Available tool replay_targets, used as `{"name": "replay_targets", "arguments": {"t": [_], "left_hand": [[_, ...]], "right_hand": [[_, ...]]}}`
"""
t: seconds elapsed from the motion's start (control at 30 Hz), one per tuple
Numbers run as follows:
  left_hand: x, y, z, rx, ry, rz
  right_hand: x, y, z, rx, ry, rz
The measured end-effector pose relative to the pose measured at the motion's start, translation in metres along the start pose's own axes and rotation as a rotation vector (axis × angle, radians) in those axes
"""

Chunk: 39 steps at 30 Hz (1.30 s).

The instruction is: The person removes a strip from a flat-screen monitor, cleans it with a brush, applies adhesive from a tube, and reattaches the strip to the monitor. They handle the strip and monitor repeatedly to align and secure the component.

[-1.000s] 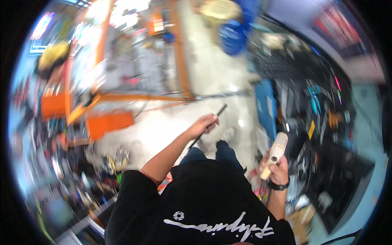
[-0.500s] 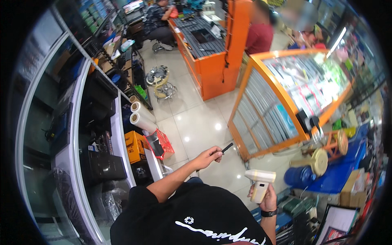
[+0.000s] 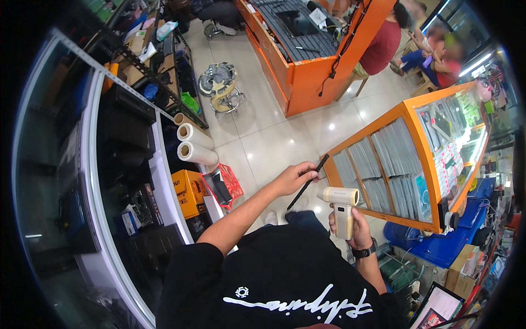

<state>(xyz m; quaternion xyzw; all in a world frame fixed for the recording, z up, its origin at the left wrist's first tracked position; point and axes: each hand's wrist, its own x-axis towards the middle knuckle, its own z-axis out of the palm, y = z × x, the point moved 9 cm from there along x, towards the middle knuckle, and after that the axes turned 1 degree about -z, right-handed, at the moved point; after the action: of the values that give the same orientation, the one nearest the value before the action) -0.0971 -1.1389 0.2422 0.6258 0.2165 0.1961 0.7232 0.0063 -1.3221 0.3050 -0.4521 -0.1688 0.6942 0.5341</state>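
Note:
My left hand point(image 3: 296, 179) pinches a long, thin black strip point(image 3: 300, 194) between thumb and fingers. The strip slants, its upper end toward the glass display case and its lower end above my feet; its exact kind I cannot make out. Held upright by its grip, a cream pistol-shaped handheld blower point(image 3: 344, 215) is in my right hand point(image 3: 360, 231), fingers wrapped round it. The blower's barrel points left, toward the strip, with a gap between the two. A dark watch is on my right wrist.
An orange-framed glass case point(image 3: 408, 170) stands ahead right. Left are shelves with a yellow box point(image 3: 189, 194), a red basket point(image 3: 235, 183) and plastic-film rolls point(image 3: 198, 154). A stool point(image 3: 222, 88) stands near an orange workbench point(image 3: 312, 85). Other people sit farther back.
The strip has turned and now shows its full length. My right hand has raised the blower nearer to my left hand, its barrel now level with the strip. The whole view has shifted.

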Motion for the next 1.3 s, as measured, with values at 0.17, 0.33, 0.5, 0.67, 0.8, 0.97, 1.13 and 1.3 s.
{"name": "replay_targets", "arguments": {"t": [0.17,0.33,0.5,0.67,0.8,0.97,1.13,1.3], "left_hand": [[0.068,0.007,-0.038,0.445,-0.090,-0.045],[0.139,0.024,-0.084,0.506,-0.012,-0.065],[0.228,0.023,-0.114,0.450,-0.128,-0.113],[0.318,0.004,-0.129,0.402,-0.420,-0.135],[0.362,-0.032,-0.138,0.282,-0.743,-0.202],[0.355,-0.056,-0.128,0.343,-1.215,-0.167],[0.264,-0.065,-0.115,0.247,-1.604,-0.198],[0.185,-0.035,-0.111,0.157,-1.761,0.099]], "right_hand": [[0.068,-0.035,-0.032,-0.031,0.094,-0.079],[0.167,-0.100,-0.047,0.032,0.008,-0.138],[0.221,-0.166,-0.056,-0.036,0.063,-0.164],[0.265,-0.190,-0.068,0.006,0.270,-0.239],[0.299,-0.168,-0.065,0.096,0.586,-0.274],[0.298,-0.120,-0.006,0.232,0.997,-0.220],[0.276,-0.091,0.099,0.027,1.435,-0.159],[0.274,-0.045,0.196,0.080,1.766,-0.250]]}}
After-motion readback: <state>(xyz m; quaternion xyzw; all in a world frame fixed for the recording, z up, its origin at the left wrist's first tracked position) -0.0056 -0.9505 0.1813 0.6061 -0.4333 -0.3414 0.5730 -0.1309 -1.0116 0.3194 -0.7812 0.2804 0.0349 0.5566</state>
